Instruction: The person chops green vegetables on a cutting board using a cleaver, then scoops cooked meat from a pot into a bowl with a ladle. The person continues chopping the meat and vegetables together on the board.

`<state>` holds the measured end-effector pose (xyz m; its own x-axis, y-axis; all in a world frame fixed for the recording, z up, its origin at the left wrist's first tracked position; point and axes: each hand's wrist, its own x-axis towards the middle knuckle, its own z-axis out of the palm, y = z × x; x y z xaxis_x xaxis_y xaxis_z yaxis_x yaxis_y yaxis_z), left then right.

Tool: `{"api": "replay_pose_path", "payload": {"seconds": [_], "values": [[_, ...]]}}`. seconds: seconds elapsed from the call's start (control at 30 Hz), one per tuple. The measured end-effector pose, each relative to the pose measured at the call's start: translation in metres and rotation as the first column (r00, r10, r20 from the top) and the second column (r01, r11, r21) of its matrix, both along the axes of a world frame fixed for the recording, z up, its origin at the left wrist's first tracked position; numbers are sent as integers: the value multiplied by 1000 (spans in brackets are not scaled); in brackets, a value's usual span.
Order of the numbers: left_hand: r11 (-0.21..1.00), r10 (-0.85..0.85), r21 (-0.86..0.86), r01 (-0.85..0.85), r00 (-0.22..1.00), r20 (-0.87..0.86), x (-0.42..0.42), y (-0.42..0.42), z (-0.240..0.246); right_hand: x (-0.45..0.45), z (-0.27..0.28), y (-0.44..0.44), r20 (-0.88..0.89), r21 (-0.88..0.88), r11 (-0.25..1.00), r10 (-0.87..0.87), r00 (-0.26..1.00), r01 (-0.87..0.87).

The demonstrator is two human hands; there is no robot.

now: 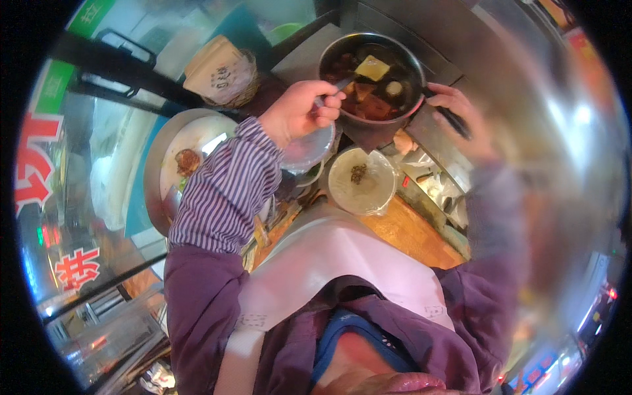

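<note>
My left hand [303, 109] is closed around the handle of a metal utensil [344, 83], whose far end reaches over the left side of a steel pot [419, 74]. Dark liquid fills the pot, with a yellow square piece [372, 68], a pale round piece [394, 89] and brown pieces of food [374, 106] in it. On the pot's right, my right hand [459, 111] grips its black handle [453, 121]. Nearer my body, a bowl lined with clear plastic [340, 190] holds a little dark stuff. A second plastic-lined bowl [308, 150] lies partly under my left hand.
At the left stands a wide round metal pan [155, 182] with a browned piece of food [187, 162]. Paper bags [215, 69] with writing sit in a basket behind it. Glass panes border the left side. A wooden board [414, 229] lies before my apron.
</note>
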<state>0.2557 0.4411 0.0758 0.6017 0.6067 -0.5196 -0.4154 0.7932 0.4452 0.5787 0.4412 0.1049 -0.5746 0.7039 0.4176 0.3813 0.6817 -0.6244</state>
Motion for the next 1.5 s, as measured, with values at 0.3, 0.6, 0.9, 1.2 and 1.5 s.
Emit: {"api": "replay_pose_path", "payload": {"seconds": [0.3,0.6,0.9,1.2,1.5], "values": [[984,179,-1,-180,978,-107,-50,-19,-6,-33,-46,-26,-246,241,959,-91,965,151],[1000,-5,19,5,1000,-14,-78,-2,-3,-73,-86,-18,-693,-508,700,-678,245,502],[1000,-11,11,10,992,127,-58,-13,8,-67,-128,-36,-707,-649,757,-639,304,80],[999,18,35,-22,993,115,-49,-13,10,-38,-152,-112,-665,-742,655,-690,285,-147],[997,-12,72,1,988,152,-44,-16,10,82,-169,-281,-403,-915,404,-915,-12,-11]]}}
